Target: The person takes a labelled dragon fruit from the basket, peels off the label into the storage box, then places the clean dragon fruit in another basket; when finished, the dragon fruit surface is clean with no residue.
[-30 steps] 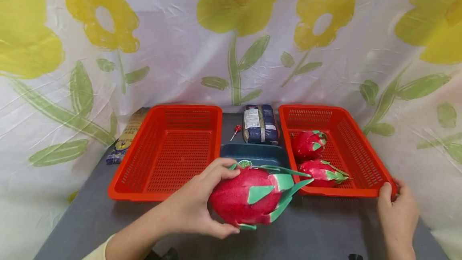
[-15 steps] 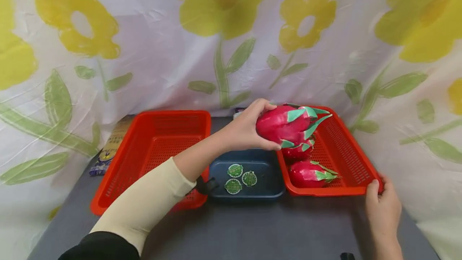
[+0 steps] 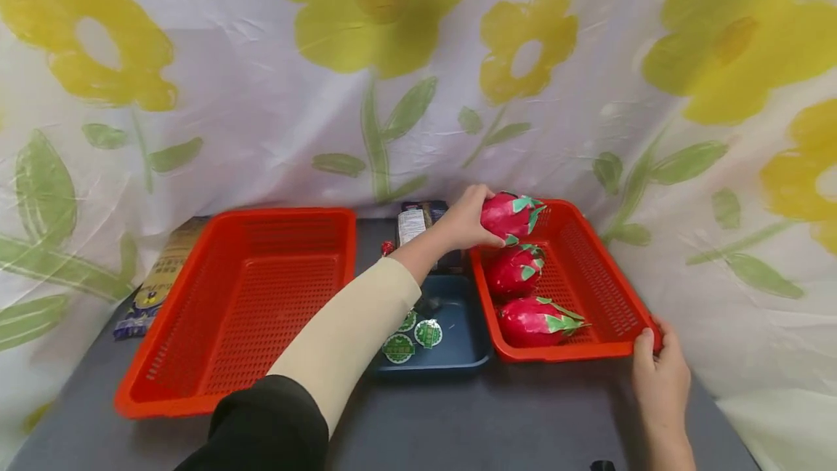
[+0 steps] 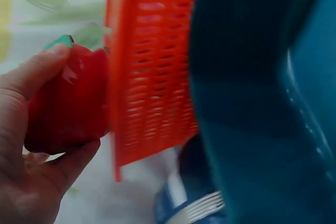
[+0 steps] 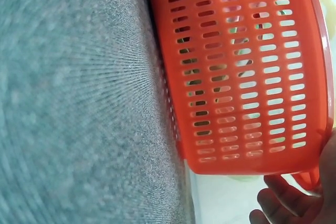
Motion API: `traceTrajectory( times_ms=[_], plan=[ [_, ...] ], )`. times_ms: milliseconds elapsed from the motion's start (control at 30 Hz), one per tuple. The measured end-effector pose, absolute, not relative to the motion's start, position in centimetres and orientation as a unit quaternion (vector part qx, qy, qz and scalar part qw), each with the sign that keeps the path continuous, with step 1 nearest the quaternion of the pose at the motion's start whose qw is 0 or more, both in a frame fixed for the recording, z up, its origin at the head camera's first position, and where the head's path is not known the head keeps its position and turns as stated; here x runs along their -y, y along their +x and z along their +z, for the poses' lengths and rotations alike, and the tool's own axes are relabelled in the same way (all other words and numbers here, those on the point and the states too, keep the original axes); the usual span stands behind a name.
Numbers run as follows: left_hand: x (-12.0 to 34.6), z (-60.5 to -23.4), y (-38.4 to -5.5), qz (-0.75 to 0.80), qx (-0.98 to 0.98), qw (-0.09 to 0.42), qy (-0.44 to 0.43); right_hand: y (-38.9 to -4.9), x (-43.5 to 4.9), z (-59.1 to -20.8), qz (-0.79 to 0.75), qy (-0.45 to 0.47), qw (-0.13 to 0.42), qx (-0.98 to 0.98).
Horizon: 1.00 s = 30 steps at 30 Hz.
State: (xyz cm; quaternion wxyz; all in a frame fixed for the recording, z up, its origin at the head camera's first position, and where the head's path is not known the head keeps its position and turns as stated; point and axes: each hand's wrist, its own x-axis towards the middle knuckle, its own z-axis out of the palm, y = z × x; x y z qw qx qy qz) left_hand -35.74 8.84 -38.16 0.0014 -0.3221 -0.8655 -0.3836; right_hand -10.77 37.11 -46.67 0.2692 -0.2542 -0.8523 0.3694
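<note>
My left hand (image 3: 469, 218) grips a red dragon fruit (image 3: 507, 215) with green leaf tips, over the back left corner of the right red basket (image 3: 608, 267). In the left wrist view the fingers and thumb wrap the dragon fruit (image 4: 73, 100) beside the basket's perforated wall (image 4: 152, 66). Two more dragon fruits lie in that basket along its left side, one in the middle (image 3: 515, 272) and one at the front (image 3: 538, 322). My right hand (image 3: 663, 376) holds the basket's front right corner, thumb over the rim; the right wrist view shows curled fingers (image 5: 286, 198) under that rim.
Another red basket (image 3: 288, 311) stands on the left. Between the baskets is a blue tray (image 3: 458, 362) with several green round stickers (image 3: 428, 333), partly behind my left sleeve. Behind it are a dark blue packet (image 3: 412, 224) and a red lollipop (image 3: 388, 247). A brown packet (image 3: 157, 275) lies far left.
My left hand has carried the dragon fruit from above the table front to the right basket's back left corner. My right hand keeps its hold on the basket. The head view has turned right.
</note>
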Motion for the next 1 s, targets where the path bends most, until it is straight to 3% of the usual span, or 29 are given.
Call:
traceTrajectory(
  times_ms=[500,633,733,1000],
  plan=[
    [-7.7,-40.9,-36.0,-0.151,0.957,-0.004,-0.247,-12.7,-36.2,-45.3,0.342,-0.214,0.23,0.886],
    [-6.1,-40.0,-36.5,-0.112,0.956,0.012,-0.272,-13.3,-36.0,-41.8,0.243,-0.191,0.138,0.941],
    [-4.3,-38.4,-37.0,-0.096,0.954,0.042,-0.282,-14.3,-34.9,-37.9,0.193,-0.119,0.106,0.968],
    [3.4,-32.4,-39.9,-0.104,0.959,0.147,-0.22,-21.3,-26.2,-27.7,0.123,0.091,0.157,0.976]
  ],
)
